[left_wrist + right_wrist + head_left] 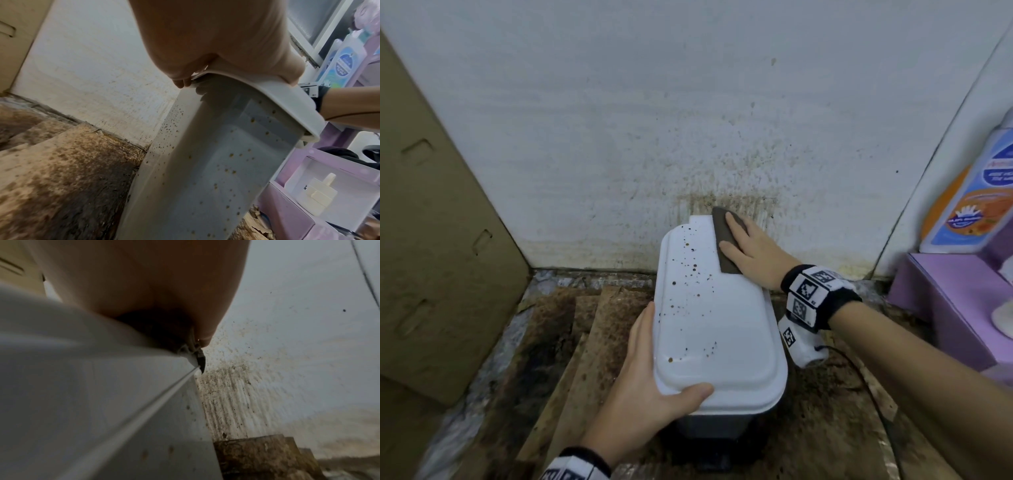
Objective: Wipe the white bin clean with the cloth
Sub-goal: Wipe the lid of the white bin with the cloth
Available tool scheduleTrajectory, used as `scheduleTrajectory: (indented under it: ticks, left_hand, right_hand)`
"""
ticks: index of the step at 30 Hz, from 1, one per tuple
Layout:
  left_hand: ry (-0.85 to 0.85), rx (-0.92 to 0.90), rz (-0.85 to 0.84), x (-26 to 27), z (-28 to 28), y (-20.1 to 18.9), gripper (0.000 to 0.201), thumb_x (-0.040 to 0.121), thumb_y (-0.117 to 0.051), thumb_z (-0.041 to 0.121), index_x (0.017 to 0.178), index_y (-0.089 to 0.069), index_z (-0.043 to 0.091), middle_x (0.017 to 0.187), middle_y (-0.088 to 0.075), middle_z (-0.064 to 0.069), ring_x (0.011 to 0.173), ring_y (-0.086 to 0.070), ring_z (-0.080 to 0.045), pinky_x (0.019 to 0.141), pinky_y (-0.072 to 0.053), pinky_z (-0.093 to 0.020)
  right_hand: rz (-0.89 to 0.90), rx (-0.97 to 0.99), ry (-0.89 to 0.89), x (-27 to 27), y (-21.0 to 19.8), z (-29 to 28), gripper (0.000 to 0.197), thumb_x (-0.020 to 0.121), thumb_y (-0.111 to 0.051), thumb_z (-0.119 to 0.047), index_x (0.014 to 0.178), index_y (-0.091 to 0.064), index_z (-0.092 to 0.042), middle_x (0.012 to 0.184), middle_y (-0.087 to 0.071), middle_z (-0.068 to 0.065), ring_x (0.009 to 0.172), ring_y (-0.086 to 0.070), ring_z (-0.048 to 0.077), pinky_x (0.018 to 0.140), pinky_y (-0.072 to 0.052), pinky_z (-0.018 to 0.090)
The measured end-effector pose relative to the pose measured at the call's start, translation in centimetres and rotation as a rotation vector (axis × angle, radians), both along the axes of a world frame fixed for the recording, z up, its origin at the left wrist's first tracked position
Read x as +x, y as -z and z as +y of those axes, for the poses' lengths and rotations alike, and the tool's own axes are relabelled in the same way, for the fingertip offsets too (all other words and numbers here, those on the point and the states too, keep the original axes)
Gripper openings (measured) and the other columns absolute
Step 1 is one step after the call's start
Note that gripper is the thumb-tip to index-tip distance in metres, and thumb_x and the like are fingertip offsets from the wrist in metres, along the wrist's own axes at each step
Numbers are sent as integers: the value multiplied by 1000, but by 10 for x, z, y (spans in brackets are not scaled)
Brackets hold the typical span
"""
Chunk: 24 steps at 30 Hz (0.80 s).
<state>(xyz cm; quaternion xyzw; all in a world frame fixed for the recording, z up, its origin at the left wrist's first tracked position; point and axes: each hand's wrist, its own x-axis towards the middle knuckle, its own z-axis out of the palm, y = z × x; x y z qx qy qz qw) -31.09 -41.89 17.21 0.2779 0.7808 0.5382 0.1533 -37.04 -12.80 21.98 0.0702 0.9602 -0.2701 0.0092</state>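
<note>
We see the white bin (pixel 717 318) standing on stained, dirty boards (pixel 571 346) against a spattered white wall (pixel 654 120), its lid closed and dotted with brown specks. Our right hand (pixel 751 253) lies flat on the far right corner of the lid, fingers straight and together, pressing the dark brown cloth (pixel 724 241) down under the fingertips; the cloth runs as a narrow strip from beyond the fingertips back toward the thumb side of the hand. The brown specks sit on the lid just to the thumb side of the cloth. Our left hand (pixel 654 387) grasps the near left corner of the lid: the thumb (pixel 688 394) is curled over the top of the lid, and in the left wrist view the fingers (pixel 180 82) hook under the lid's rim. Below those fingers, the left wrist view shows the bin's side wall (pixel 216 162) speckled with more brown dots. In the right wrist view the palm (pixel 144 280) presses down on the lid edge (pixel 102 361), with a frayed corner of cloth (pixel 200 360) poking out past the fingertip toward the streaked wall. A flat cardboard sheet (pixel 431 222) leans well beyond our left hand; a purple box (pixel 955 301) and a soap bottle (pixel 972 192) sit off past the right wrist.
</note>
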Motion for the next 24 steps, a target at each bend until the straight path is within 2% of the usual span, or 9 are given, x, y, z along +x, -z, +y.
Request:
scheduleTrajectory:
  ticks: [2, 5, 9, 14, 17, 24]
  left_hand:
    - [0, 3, -15, 1, 0, 1, 132, 58, -82, 77, 159, -3, 47, 161, -9, 34, 150, -19, 10, 119, -31, -35]
    - [6, 10, -9, 1, 0, 1, 130, 62, -84, 69, 160, -3, 46, 161, -10, 34, 148, -20, 13, 115, -31, -28]
    - [4, -5, -8, 1, 0, 3, 131, 63, -84, 68, 161, 0, 45, 161, -8, 34, 148, -19, 14, 116, -31, -29]
    - [-4, -30, 13, 1, -1, 4, 132, 62, -83, 71, 161, 1, 44, 162, -6, 33, 148, -17, 14, 117, -29, -30]
    - [-7, -40, 19, 1, -1, 4, 134, 61, -82, 74, 161, 2, 44, 161, -5, 35, 146, -16, 18, 116, -29, -28]
    - [-19, -54, 22, 1, -1, 5, 134, 60, -81, 76, 161, 1, 44, 162, -4, 34, 148, -13, 15, 119, -27, -30]
  right_hand:
    - [9, 19, 26, 10, 5, -3, 73, 103, -27, -58, 161, 2, -26, 169, -1, 5, 155, -8, 27, 125, -8, 48]
    - [6, 23, 61, 35, 7, -13, 70, 104, -22, -57, 160, 9, -27, 170, 9, 2, 156, 5, 19, 124, 11, 50]
    - [-24, -50, 48, 77, 8, -30, 66, 105, -17, -56, 157, 18, -35, 167, 20, -7, 154, 15, 10, 119, 23, 50]
    - [-34, -31, 15, 131, 6, -53, 62, 105, -12, -58, 153, 24, -42, 164, 26, -16, 149, 25, 0, 119, 25, 48]
    - [3, -12, 19, 162, 5, -71, 66, 95, 1, -66, 153, 24, -43, 163, 26, -20, 145, 29, -7, 120, 23, 48]
    - [-6, 5, 101, 199, 10, -104, 66, 87, 8, -70, 147, 28, -51, 155, 36, -29, 143, 34, -6, 122, 19, 41]
